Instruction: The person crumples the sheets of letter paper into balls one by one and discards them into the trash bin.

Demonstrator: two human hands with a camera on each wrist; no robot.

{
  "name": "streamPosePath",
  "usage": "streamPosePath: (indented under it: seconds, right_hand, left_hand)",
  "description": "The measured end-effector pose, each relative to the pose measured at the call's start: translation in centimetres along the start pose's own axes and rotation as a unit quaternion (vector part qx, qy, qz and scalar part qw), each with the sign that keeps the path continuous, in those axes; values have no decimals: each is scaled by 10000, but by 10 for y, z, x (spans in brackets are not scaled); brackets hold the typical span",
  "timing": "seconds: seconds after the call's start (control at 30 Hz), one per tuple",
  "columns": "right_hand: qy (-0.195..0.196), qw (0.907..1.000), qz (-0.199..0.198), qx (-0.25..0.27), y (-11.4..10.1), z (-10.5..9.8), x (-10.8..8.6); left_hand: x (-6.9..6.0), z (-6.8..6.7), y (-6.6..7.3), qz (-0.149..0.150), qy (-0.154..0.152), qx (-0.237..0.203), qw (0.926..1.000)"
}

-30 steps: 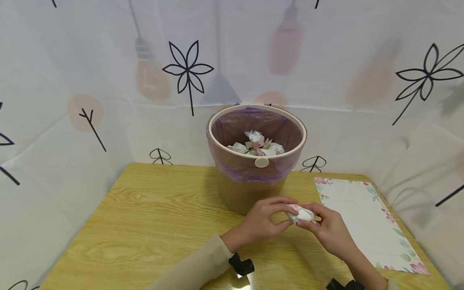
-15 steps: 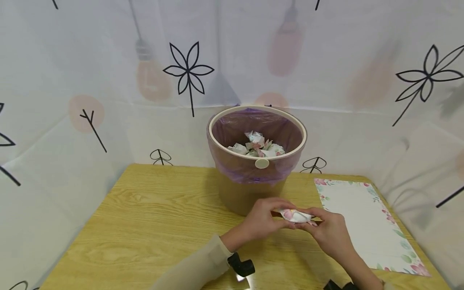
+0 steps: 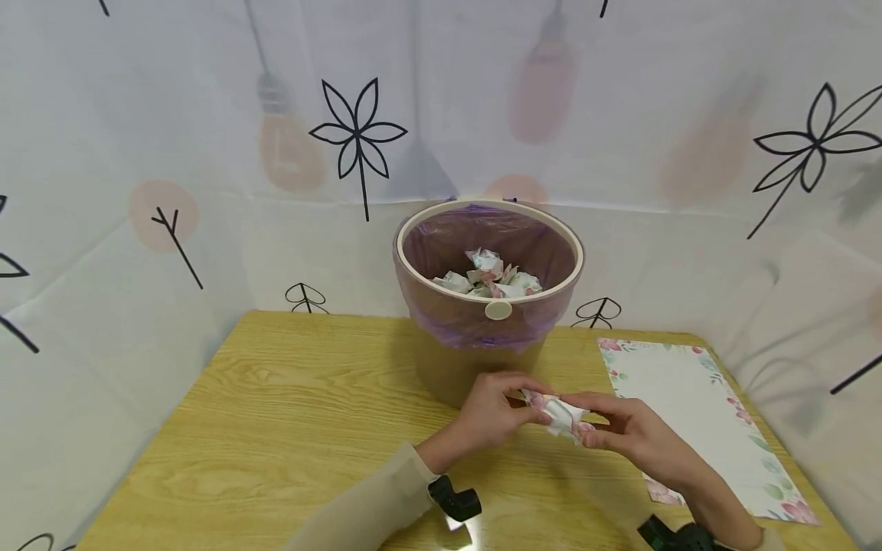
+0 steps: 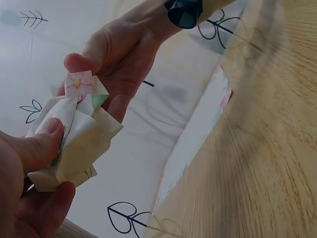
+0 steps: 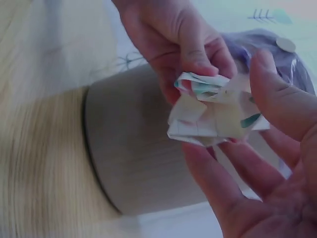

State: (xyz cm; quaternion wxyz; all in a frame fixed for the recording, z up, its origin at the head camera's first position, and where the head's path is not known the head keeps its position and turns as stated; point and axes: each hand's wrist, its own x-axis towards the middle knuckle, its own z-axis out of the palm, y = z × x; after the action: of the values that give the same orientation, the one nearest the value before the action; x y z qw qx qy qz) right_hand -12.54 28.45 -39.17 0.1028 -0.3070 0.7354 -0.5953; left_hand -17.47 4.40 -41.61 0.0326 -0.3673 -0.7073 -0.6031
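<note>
A crumpled floral paper (image 3: 563, 415) is held between both hands, above the wooden table and in front of the bin. My left hand (image 3: 491, 412) pinches its left end between thumb and fingers; in the left wrist view that thumb presses on the folded paper (image 4: 84, 139). At the other end my right hand (image 3: 641, 438) grips it with thumb and fingers. The right wrist view shows the paper (image 5: 213, 111) with folded layers and a few green and pink printed patches.
Behind the hands stands a tan bin (image 3: 448, 367) with a purple liner, holding several crumpled papers (image 3: 485, 264). To the right, a flat sheet with a floral border (image 3: 696, 428) lies on the wooden table (image 3: 276, 428). A patterned cloth (image 3: 207, 115) hangs behind.
The paper has turned and tilted down to the right between the hands. My left hand moved slightly left, and my right fingers shifted lower on the paper's right end.
</note>
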Motion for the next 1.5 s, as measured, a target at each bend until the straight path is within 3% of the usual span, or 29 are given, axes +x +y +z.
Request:
streamPosePath:
  seconds: [0.13, 0.27, 0.37, 0.47, 0.6, 0.8, 1.03, 1.17, 1.33, 1.5]
  right_hand:
    - [472, 9989, -75, 34, 3, 3, 2]
    - [1186, 9928, 170, -75, 3, 12, 4]
    - [1680, 9843, 332, -427, 2, 20, 8]
    - [2127, 9729, 434, -796, 0, 27, 13]
    - [2481, 9584, 499, -1321, -1, 33, 18]
    - [2562, 9503, 367, -1731, -1, 35, 19]
    - [2551, 9447, -119, -2056, 2, 36, 14]
    - [2537, 9441, -257, -2090, 5, 35, 10]
    - [2563, 9493, -34, -1820, 6, 31, 4]
    - [2591, 9518, 92, -1637, 7, 27, -2]
  left_hand:
    - [0, 1, 0, 195, -40, 68, 9998]
    - [-1, 2, 1, 414, 31, 337, 9986]
    - [-1, 3, 1, 591, 226, 472, 9969]
    - [0, 4, 2, 655, 459, 327, 9963]
    - [2, 4, 1, 649, 629, 254, 9956]
    - [3, 3, -1, 585, 529, 378, 9962]
    - [3, -5, -4, 702, 29, 1363, 9882]
    - [2, -14, -2, 535, -176, 1180, 9914]
    - [-2, -32, 1, 288, -466, 677, 9962]
    - [-10, -56, -2, 272, -661, 508, 9961]
